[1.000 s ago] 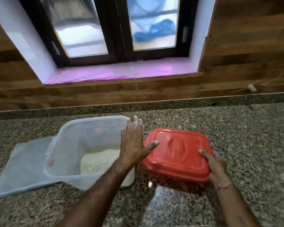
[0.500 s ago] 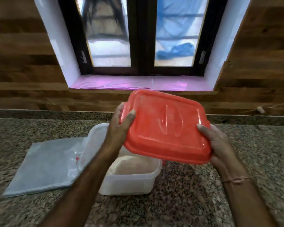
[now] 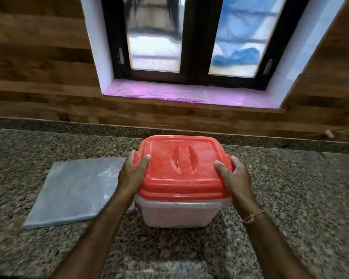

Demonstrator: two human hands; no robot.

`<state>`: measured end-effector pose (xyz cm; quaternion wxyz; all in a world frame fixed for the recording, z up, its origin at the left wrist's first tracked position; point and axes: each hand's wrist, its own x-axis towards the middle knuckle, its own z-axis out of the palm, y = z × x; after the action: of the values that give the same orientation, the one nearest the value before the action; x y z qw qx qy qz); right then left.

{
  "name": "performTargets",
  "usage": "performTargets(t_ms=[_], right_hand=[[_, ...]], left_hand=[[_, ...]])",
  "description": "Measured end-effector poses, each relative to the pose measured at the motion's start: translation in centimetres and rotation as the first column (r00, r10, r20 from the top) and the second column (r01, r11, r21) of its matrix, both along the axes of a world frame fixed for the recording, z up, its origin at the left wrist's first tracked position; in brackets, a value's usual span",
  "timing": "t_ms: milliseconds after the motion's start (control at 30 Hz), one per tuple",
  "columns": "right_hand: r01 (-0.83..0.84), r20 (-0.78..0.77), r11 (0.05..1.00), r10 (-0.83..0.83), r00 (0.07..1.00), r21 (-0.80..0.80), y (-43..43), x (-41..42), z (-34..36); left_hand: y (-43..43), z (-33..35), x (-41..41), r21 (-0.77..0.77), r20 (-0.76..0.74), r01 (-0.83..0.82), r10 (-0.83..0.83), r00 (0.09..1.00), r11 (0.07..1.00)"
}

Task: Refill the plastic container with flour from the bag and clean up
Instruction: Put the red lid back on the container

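Note:
A clear plastic container point(image 3: 177, 214) stands upright on the granite counter point(image 3: 290, 198), its inside frosted white with flour. The red lid point(image 3: 181, 170) sits on top of it, dusted with flour. My left hand point(image 3: 132, 174) grips the lid's left edge, thumb on top. My right hand point(image 3: 233, 176) grips the right edge the same way. The flat, pale grey plastic bag point(image 3: 75, 190) lies on the counter just left of the container, partly behind my left forearm.
A wood-panelled wall point(image 3: 38, 77) rises behind the counter, with a dark-framed window point(image 3: 191, 41) and a pink-covered sill point(image 3: 169, 93). A small pale plug with a cord point(image 3: 328, 134) sits at the wall's base on the right.
Both hands lifted the red lid from the counter to the right of the container, carried it over the open container and set it down on top. The container now stands upright.

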<state>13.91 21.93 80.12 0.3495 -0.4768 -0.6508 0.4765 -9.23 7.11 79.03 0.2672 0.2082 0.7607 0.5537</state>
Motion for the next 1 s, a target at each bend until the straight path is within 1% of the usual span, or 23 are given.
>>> performTargets(t_ms=[67,233,333,367,433,500,567,600,633,667,700,767,800,833,867,933,1000], right_hand=[[0.028,0.052,1.0,-0.028,0.998,0.004,-0.2,0.1,-0.1],[0.085,0.169,0.996,-0.091,0.981,0.039,-1.4,0.1,-0.9],[0.061,0.158,0.998,-0.06,0.986,-0.002,-1.4,-0.2,-0.9],[0.044,0.154,0.998,-0.037,0.987,-0.04,-1.2,-0.2,-0.7],[0.005,0.074,0.985,0.007,0.997,-0.17,-0.4,-0.1,-0.5],[-0.039,-0.044,0.95,0.027,0.999,-0.311,0.5,0.2,-0.4],[-0.044,-0.114,0.908,-0.004,0.993,-0.417,1.0,0.4,-0.7],[-0.03,-0.133,0.891,-0.035,0.99,-0.453,1.1,0.4,-1.0],[-0.01,-0.149,0.879,-0.07,0.986,-0.478,1.0,0.4,-1.2],[0.011,-0.153,0.865,-0.102,0.983,-0.501,1.0,0.4,-1.5],[0.029,-0.156,0.863,-0.124,0.98,-0.504,1.1,0.4,-1.9],[0.101,-0.133,0.908,-0.168,0.977,-0.408,0.9,0.2,-2.1],[0.148,-0.104,0.933,-0.191,0.976,-0.328,0.8,0.0,-1.9],[0.186,-0.072,0.947,-0.211,0.975,-0.262,0.7,0.0,-1.9],[0.204,-0.05,0.953,-0.22,0.974,-0.226,0.5,-0.1,-1.7],[0.206,-0.014,0.959,-0.213,0.977,-0.193,0.1,-0.1,-1.4],[0.186,0.051,0.974,-0.181,0.982,-0.129,-0.4,-0.2,-1.0]], left_hand=[[0.0,-0.2,0.1,0.01,0.006,-0.012,0.012,1.0,1.0],[-0.6,-1.5,0.2,-0.052,-0.028,0.007,-0.009,1.0,0.999],[-0.4,-1.6,-0.1,-0.073,-0.037,0.015,-0.017,0.999,0.997],[-0.3,-1.5,-0.2,-0.069,-0.025,0.026,-0.028,0.999,0.997],[-0.1,-1.6,-0.9,-0.021,0.054,0.032,-0.03,0.998,0.999],[-0.1,-1.8,-1.6,0.028,0.202,0.013,-0.019,0.979,1.0],[-0.2,-1.8,-2.2,0.014,0.33,-0.004,-0.001,0.944,1.0],[-0.3,-1.9,-2.4,-0.006,0.363,-0.003,0.005,0.932,1.0],[-0.4,-1.8,-2.3,-0.016,0.364,-0.013,0.018,0.931,1.0],[-0.5,-1.7,-2.2,-0.02,0.331,-0.035,0.04,0.943,0.999],[-0.5,-1.6,-1.9,-0.033,0.251,-0.075,0.081,0.965,0.997],[-0.7,-0.9,-1.1,-0.086,0.006,-0.145,0.146,0.989,0.986],[-0.7,-0.6,-0.7,-0.105,-0.076,-0.164,0.156,0.985,0.981],[-0.6,-0.5,-0.5,-0.109,-0.103,-0.156,0.145,0.984,0.982],[-0.6,-0.4,-0.4,-0.105,-0.093,-0.13,0.121,0.988,0.986],[-0.5,-0.4,-0.7,-0.123,-0.099,-0.081,0.069,0.993,0.989],[-0.6,-0.2,-0.7,-0.16,-0.149,-0.033,0.008,0.989,0.987]])
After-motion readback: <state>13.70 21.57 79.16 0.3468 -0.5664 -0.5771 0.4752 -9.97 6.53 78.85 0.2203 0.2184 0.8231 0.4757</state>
